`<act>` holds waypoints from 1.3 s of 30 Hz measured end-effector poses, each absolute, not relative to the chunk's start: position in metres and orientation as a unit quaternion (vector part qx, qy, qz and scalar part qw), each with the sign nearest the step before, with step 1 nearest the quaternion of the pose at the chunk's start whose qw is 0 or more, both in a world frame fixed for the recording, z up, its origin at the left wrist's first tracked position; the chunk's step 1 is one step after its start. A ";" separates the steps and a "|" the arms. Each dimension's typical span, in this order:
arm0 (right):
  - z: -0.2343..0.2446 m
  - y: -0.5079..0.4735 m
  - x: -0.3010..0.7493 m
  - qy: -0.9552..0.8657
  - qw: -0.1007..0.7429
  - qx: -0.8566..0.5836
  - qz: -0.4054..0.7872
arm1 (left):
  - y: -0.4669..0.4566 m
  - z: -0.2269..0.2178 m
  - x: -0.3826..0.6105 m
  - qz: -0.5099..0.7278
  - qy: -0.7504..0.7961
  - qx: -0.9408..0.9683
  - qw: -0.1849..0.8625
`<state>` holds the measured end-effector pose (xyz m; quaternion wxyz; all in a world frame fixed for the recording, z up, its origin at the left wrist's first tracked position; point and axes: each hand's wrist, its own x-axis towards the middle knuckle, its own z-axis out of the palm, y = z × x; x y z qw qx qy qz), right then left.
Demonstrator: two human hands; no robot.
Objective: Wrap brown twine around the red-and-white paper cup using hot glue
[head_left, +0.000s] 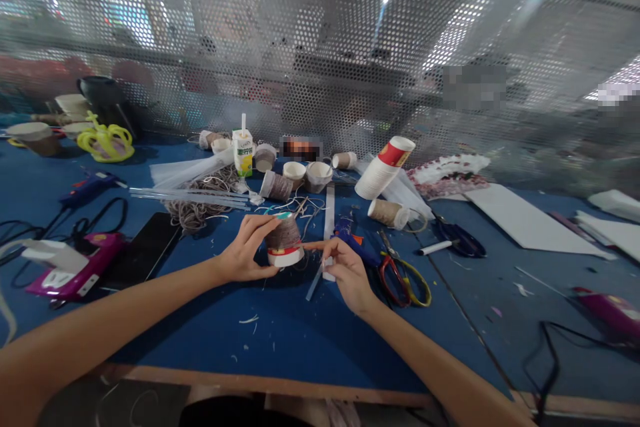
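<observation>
My left hand (pixel 250 247) is closed around a paper cup (pixel 286 258) wrapped partly in brown-grey cord (pixel 283 233). The cup is upside down and slightly tilted, with a red band and white rim showing below the cord. My right hand (pixel 347 273) reaches in from the other side, its index finger stretched to the cup near the red band. Its other fingers are curled together; whatever they hold is hidden. A translucent stick (pixel 314 284) and a white strip (pixel 329 213) show beside and behind the right hand.
Right of my hands are a blue glue gun (pixel 357 240), scissors (pixel 400 277) and a white pen (pixel 435 248). Behind stand several cord-wrapped cups, a stack of paper cups (pixel 377 177), a drink carton (pixel 243 153) and a cord heap (pixel 193 207). A phone (pixel 145 250) and purple power strip (pixel 80 267) lie left.
</observation>
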<state>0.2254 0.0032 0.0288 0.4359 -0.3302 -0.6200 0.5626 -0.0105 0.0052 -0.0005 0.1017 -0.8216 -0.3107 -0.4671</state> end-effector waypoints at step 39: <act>0.057 0.042 0.269 -0.902 0.201 -0.380 0.024 | 0.003 -0.008 -0.011 -0.402 -0.306 -0.860 0.068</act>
